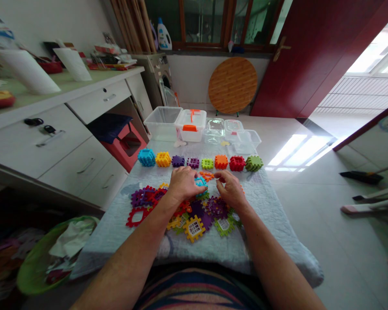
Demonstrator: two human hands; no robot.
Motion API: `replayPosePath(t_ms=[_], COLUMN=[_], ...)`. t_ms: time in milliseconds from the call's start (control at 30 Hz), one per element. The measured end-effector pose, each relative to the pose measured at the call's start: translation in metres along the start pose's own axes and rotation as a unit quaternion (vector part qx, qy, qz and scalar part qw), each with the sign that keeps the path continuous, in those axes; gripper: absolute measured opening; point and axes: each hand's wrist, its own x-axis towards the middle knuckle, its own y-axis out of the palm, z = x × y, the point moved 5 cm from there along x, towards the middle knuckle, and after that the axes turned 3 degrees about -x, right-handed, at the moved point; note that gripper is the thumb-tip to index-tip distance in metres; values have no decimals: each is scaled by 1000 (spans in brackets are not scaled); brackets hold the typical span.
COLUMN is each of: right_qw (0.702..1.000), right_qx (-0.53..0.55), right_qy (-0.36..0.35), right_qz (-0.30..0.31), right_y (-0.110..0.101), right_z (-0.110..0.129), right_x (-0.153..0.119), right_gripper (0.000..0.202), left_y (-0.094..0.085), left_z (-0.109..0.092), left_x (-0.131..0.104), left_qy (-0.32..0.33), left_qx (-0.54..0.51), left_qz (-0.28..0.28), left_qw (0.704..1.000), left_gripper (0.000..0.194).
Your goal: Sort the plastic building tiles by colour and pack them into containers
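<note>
My left hand is closed around a light blue interlocking plastic block piece, with thumb and fingers along its edges. Just to the right is my right hand, its bent thumb and fingers apart and nothing visible between them. Between the hands, slightly farther off, lies an orange piece. Beneath and around both hands spreads a loose pile of notched pieces, among them a red frame, a yellow window piece, a green window piece and a purple piece.
Behind the pile runs a row of colour-sorted stacks, from blue to olive green. Clear plastic boxes, one with an orange-latched lid, stand at the far end of the cloth-covered table. A red stool is at the left.
</note>
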Motion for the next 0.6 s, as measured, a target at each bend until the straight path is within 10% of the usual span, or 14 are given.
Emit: replayPosePath(t_ms=[600], right_qw=[1000], right_qx=[-5], right_qy=[2], right_qz=[0], right_y=[0], right_z=[-1], right_x=[-1], right_gripper=[19], left_y=[8], left_z=[-4], left_x=[-13], left_qy=[6], left_qx=[37], left_qz=[32], left_qw=[999], left_gripper=[40])
